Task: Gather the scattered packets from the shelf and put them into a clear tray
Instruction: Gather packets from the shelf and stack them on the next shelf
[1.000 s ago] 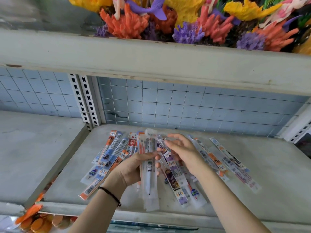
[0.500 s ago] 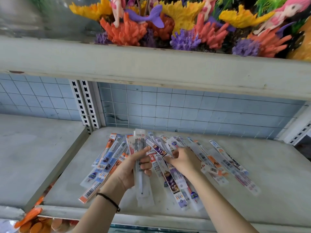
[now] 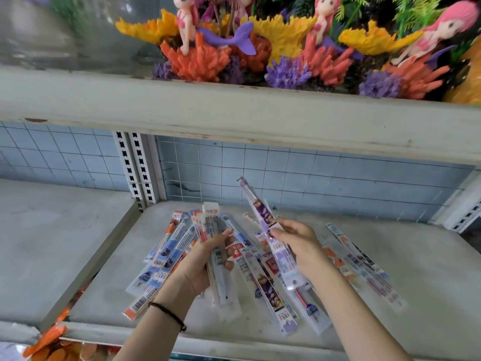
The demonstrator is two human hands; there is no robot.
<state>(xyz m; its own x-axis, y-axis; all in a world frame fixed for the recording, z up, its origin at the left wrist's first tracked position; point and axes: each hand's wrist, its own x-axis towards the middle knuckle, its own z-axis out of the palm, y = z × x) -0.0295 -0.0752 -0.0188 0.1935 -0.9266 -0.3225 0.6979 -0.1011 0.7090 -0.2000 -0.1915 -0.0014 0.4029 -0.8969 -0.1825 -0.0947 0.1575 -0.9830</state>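
Note:
Long thin packets lie fanned over the grey shelf [image 3: 429,259]: a blue and orange group [image 3: 166,254] at the left, a purple group [image 3: 270,290] in the middle, more [image 3: 364,267] at the right. My left hand [image 3: 205,259] grips an upright bundle of clear packets [image 3: 214,230]. My right hand [image 3: 299,243] pinches a purple packet [image 3: 260,209], lifted off the pile and tilted up to the left. No clear tray is in view.
An upper shelf board [image 3: 234,118] hangs right above the hands and carries coral and mermaid ornaments [image 3: 208,58]. A tiled back wall [image 3: 312,178] and a slotted upright [image 3: 135,173] bound the shelf. Orange items [image 3: 52,347] lie below at the lower left.
My right hand has picked a purple packet out of the pile and raised it. The left hand's bundle stayed upright. The camera tilted upward.

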